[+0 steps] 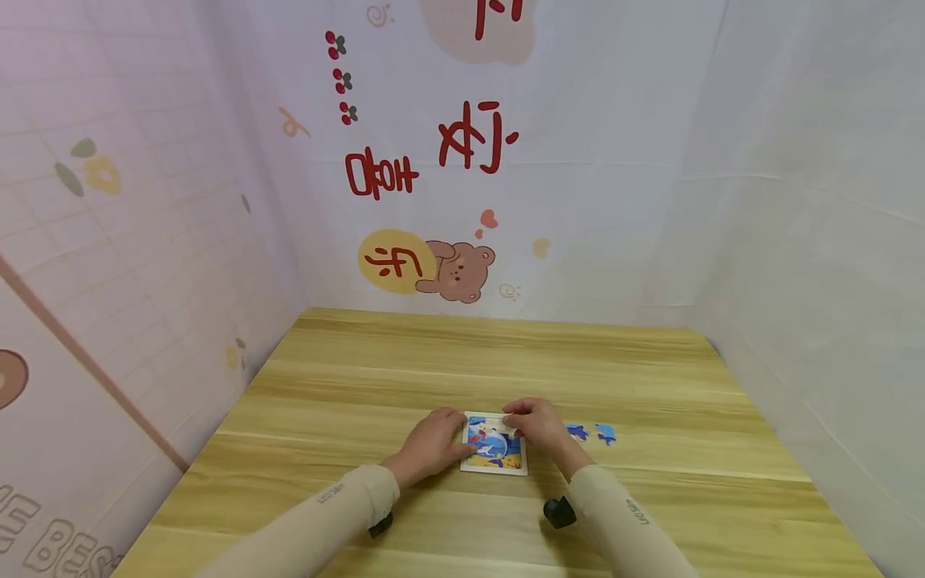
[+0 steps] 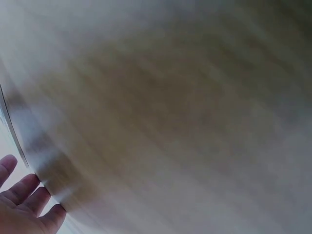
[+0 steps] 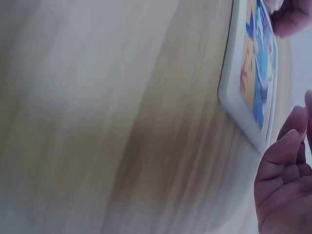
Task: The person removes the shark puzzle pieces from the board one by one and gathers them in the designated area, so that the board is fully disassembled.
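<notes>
The puzzle frame (image 1: 495,471) lay on the table (image 1: 405,365), the left hand (image 1: 432,443) resting loose-fingered against its left edge, and I feared a skid if the right hand (image 1: 540,425), whether grasping anything I couldn't tell, pressed hard at the frame's far right corner.

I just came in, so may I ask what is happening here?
Someone is working on a framed puzzle on a wooden table. The left hand touches its left side; the right hand is at its upper right corner, though whether it holds anything is unclear. The puzzle is partly filled, and loose pieces lie to the right.
</notes>
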Motion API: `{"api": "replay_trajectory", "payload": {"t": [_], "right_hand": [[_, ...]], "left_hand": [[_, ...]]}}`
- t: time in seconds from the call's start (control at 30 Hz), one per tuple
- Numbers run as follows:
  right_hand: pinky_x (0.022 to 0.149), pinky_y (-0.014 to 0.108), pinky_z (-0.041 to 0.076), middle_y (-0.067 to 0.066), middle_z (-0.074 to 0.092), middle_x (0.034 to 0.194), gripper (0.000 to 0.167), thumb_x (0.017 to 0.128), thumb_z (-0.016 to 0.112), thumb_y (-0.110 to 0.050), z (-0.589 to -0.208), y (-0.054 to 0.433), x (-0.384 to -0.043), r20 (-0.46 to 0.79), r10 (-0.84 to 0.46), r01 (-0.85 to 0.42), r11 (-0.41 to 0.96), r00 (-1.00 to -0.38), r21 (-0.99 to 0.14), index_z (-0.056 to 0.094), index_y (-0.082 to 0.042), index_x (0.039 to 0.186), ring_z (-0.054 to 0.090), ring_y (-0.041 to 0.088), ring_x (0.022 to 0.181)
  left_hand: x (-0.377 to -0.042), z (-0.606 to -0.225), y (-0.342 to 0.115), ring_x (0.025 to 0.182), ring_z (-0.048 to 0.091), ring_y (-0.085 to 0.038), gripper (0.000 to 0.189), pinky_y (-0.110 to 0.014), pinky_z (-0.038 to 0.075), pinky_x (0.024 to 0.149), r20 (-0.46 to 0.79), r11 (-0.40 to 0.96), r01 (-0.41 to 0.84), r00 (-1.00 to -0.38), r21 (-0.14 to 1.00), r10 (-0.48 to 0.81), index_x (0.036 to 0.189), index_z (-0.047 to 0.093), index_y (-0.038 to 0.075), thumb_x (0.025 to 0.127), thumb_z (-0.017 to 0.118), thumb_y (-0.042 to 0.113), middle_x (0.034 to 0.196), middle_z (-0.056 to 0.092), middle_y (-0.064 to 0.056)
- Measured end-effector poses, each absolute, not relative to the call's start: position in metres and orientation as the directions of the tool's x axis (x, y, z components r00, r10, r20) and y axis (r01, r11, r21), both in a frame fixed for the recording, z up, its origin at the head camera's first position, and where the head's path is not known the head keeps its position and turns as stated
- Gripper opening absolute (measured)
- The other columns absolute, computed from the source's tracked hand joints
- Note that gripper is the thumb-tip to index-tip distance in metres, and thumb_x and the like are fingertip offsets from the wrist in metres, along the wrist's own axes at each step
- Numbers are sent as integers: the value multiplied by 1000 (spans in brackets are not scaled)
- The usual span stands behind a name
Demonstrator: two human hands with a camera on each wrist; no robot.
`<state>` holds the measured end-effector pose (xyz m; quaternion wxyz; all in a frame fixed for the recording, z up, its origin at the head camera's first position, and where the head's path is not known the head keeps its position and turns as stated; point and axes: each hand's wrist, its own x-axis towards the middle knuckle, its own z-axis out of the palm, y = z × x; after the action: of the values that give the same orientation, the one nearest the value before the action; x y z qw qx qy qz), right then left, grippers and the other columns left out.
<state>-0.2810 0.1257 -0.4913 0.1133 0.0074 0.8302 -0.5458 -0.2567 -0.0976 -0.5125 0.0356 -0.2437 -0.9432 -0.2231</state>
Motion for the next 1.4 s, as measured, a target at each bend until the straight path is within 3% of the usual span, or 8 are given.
{"api": "replay_trajectory", "payload": {"t": [0.37, 1.1, 1.4], "right_hand": [[58, 29, 46, 5, 67, 86, 18, 93, 67, -9, -497, 109, -281, -176, -130, 107, 417, -976, -903, 70, 1, 108, 59, 17, 69], [59, 28, 48, 2, 67, 83, 14, 92, 68, -9, -505, 93, -278, -173, -98, 108, 464, -980, -879, 73, -1, 103, 58, 14, 66], [58, 28, 48, 1, 65, 80, 14, 91, 69, -8, -507, 93, -278, -170, -106, 100, 474, -980, -875, 73, -1, 102, 57, 14, 64]], "left_hand": [[-254, -510, -94, 116, 57, -32, 48, -48, 46, 96, 152, 808, 445, -895, 387, 420, 122, 63, 0, 91, 72, 36, 123, 61, -15], [-256, -514, -93, 109, 59, -28, 48, -43, 51, 88, 152, 865, 435, -900, 250, 408, 119, 68, 2, 93, 67, 43, 120, 61, -12], [-256, -515, -93, 108, 59, -29, 46, -44, 51, 86, 177, 862, 444, -895, 245, 411, 117, 69, 3, 93, 68, 42, 117, 61, -12]]}}
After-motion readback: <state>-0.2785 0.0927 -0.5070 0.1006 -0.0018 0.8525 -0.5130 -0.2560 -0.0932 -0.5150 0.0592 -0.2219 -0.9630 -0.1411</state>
